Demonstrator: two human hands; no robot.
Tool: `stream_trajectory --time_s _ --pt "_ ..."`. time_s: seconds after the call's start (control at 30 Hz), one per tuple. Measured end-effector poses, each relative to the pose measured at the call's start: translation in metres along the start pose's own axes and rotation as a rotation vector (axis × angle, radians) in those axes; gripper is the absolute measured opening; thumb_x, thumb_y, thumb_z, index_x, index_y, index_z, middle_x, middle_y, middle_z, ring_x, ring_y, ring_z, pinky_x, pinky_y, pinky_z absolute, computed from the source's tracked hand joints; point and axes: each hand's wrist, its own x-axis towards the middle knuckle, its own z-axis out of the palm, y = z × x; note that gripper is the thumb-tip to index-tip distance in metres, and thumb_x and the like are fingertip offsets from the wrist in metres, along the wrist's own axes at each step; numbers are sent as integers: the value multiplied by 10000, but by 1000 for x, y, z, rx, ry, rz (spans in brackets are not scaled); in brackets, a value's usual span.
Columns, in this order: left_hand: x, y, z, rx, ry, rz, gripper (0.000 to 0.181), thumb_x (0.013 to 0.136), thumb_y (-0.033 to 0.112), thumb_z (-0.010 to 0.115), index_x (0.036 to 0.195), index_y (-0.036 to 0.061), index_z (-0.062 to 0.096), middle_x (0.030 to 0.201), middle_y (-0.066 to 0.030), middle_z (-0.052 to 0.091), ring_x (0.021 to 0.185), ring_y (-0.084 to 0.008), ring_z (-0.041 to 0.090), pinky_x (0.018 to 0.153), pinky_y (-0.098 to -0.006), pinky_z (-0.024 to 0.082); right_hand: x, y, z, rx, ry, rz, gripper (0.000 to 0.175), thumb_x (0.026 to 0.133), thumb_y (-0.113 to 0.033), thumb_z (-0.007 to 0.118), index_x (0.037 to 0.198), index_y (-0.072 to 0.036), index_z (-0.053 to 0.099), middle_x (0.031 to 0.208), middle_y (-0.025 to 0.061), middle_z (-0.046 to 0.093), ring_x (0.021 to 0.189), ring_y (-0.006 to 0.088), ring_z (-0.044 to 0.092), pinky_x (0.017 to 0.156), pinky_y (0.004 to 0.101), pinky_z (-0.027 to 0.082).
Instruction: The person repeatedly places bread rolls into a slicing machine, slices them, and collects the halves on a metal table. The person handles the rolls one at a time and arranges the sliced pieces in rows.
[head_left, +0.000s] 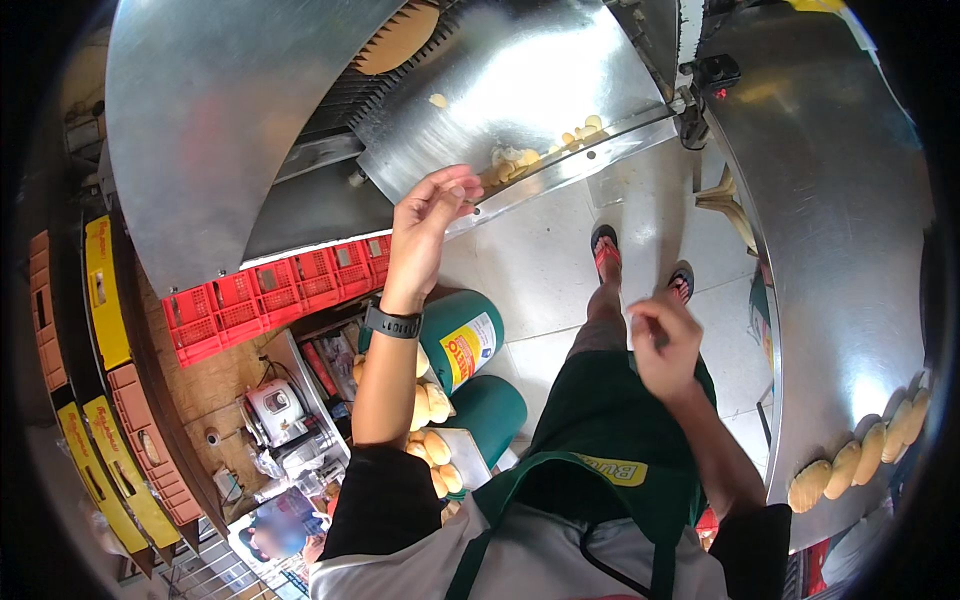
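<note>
My left hand (436, 214), a dark watch on its wrist, hovers at the near edge of a metal chute (517, 82) with its fingers loosely bent and nothing visible in them. Pale bread scraps (514, 166) lie along the chute's lip, right beside those fingers. My right hand (666, 341) is blurred and curled in front of my green apron (600, 412); whether it holds anything is hidden. Above the chute, a piece of bread (397, 36) rests among the toothed blades of a slicing machine (330, 112), partly behind a curved metal cover (225, 112).
A metal table (840, 225) on the right carries a row of bread pieces (847, 465). Red plastic crates (277, 292), green drums (472, 412) and trays of buns (427, 450) stand at left, near a white appliance (281, 409). Yellow crates (109, 300) fill the far left.
</note>
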Motion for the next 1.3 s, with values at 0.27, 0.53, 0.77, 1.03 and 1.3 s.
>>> stream_trajectory --time_s 0.27,0.53,0.77,1.03,1.3 --pt "-45 29 -11 200 -179 111 242 979 84 572 1192 -13 635 1063 -65 694 999 -119 640 861 -252 498 -22 7 -21 -77 -90 -126 127 735 69 643 829 -16 647 704 90 603 568 197 573 531 299 448" --pt "-49 44 -22 317 -119 30 240 975 74 564 1190 -5 636 1047 -73 699 1006 -130 640 873 -261 488 36 11 -56 -54 166 -98 73 806 40 619 860 12 659 735 73 610 611 138 545 553 267 423" --pt "-61 50 -20 385 -227 7 275 936 23 605 1209 -8 630 1113 -86 679 1055 -154 635 922 -288 490 34 12 -65 -37 173 -112 54 813 26 604 849 29 644 713 67 583 605 118 510 560 259 398" --pt "-92 104 -26 748 -549 123 367 865 61 670 1224 3 614 1193 -132 651 1138 -263 616 987 -362 470 1 14 -65 -107 132 -88 38 817 -12 624 826 11 653 695 80 587 593 165 531 554 278 412" --pt "-129 207 -93 576 -280 520 252 840 67 689 1077 -15 690 988 -159 696 934 -283 684 822 -368 537 57 -92 -78 -51 81 -413 135 789 -80 587 820 40 641 686 122 607 586 209 546 553 308 426"
